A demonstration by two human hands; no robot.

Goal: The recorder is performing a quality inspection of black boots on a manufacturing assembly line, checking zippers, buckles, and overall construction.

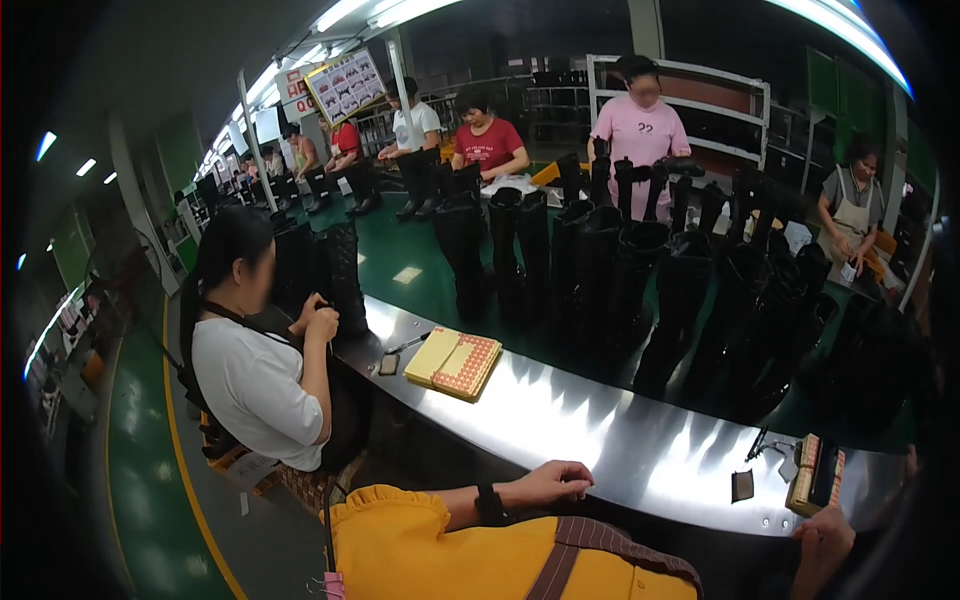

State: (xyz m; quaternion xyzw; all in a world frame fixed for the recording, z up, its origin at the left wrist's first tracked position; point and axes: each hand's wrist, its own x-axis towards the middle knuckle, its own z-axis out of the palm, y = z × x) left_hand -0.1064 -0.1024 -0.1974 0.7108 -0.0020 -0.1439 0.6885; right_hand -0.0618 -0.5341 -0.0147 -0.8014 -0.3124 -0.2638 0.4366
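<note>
- The left hand (560, 482) rests on the near edge of the shiny metal bench (600, 430), fingers curled loosely and closed on nothing — it grips no tool and no boot.
- The right hand (822, 545) sits low at the bench's right end, just below a small red-and-tan brush block (815, 474); the rim of the view darkens there, so I cannot tell whether its fingers are shut on anything.
- Nearest work things: the brush block, a small dark patch (742, 486) just left of it, and a thin dark tool (758, 442) lying on the steel — all near the right hand, well apart from the left.
- The tall black rubber boots (640, 270) stand upright in a crowded row on the green conveyor (410, 260) beyond the bench, out of immediate reach.
- To work well here, it seems wise to draw one boot forward by its shaft, steady it with the left hand, and keep the right free for the brush — the packed row could topple if a boot is pulled sideways.
- A yellow-and-red checked pad stack (455, 362) lies further left, beside a seated co-worker in white (255, 385) who handles a boot of their own; keep clear of that space.
</note>
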